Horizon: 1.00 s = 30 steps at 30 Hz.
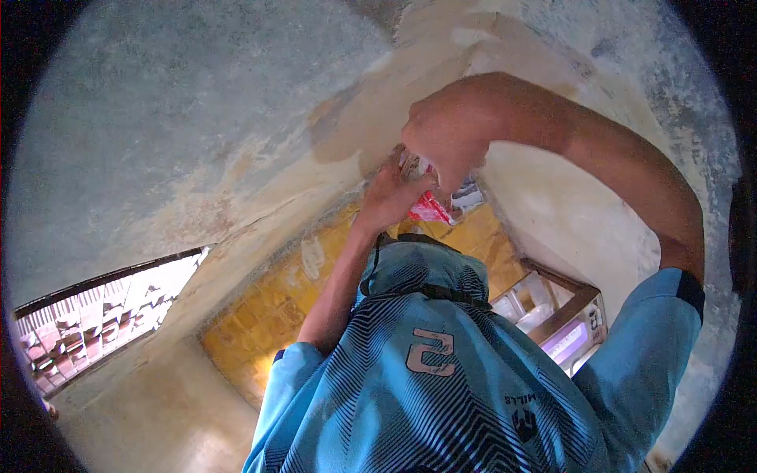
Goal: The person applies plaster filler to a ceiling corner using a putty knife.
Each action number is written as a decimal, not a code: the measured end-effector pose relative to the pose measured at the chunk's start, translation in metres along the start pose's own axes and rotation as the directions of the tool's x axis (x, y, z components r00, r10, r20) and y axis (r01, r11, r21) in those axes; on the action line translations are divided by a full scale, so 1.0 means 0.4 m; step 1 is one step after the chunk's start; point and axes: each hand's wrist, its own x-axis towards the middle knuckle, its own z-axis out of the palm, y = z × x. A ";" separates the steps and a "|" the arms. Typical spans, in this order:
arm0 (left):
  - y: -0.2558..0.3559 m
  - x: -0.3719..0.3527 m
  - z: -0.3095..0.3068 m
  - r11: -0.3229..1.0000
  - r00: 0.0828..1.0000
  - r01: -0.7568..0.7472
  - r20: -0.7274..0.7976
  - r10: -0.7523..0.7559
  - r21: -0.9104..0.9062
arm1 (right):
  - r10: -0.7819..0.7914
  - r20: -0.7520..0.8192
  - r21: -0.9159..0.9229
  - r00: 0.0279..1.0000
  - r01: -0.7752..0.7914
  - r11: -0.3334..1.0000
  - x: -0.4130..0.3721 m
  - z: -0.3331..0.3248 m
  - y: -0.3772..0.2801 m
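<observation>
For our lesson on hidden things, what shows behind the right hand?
Part of a red-and-white item and the pale wall show past the right hand; whatever the hand covers cannot be seen.

Large pale number 2 on the front of the blue jersey, small dark lettering MILLS inverted beside an emblem toward the right-sleeve edge, printing on the red-and-white packet illegible.

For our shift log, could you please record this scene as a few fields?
Left hand: bare, fingers raised
Right hand: bare, wrist bent, close to the left one
Item at hands: glossy red-and-white packet-like piece; grip partly hidden
Clothing: blue short-sleeved jersey with dark striping
Floor: yellow tiles
Wall: worn grey-and-cream surface
</observation>
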 end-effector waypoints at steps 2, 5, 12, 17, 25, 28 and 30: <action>-0.021 0.001 -0.011 0.996 0.998 0.052 -0.041 -0.049 0.076 | 0.020 0.070 0.072 0.997 -0.025 0.997 0.007 -0.017 0.040; -0.016 -0.010 -0.027 0.996 0.996 0.072 -0.058 -0.069 0.048 | -0.025 0.154 0.224 0.988 -0.010 0.974 0.016 -0.004 0.153; -0.068 -0.054 -0.135 0.964 0.982 0.182 -0.019 -0.189 -0.195 | 0.097 -0.108 0.808 0.989 0.031 0.588 -0.118 0.174 0.352; -0.150 -0.105 -0.224 0.837 0.984 0.084 -0.089 -0.156 -0.541 | 0.516 -0.305 0.952 0.801 0.242 0.188 -0.132 0.445 0.409; -0.210 -0.133 -0.362 0.733 0.951 0.157 -0.098 -0.293 -0.661 | 0.932 -0.174 0.560 0.318 0.811 -0.172 0.170 0.733 0.326; -0.187 -0.125 -0.389 0.666 0.974 0.142 -0.016 -0.226 -0.732 | 0.985 -0.104 0.460 0.138 0.885 -0.076 0.342 0.719 0.350; -0.192 -0.135 -0.410 0.678 0.968 0.146 -0.037 -0.248 -0.720 | 0.994 -0.039 0.396 0.099 0.915 -0.076 0.414 0.662 0.358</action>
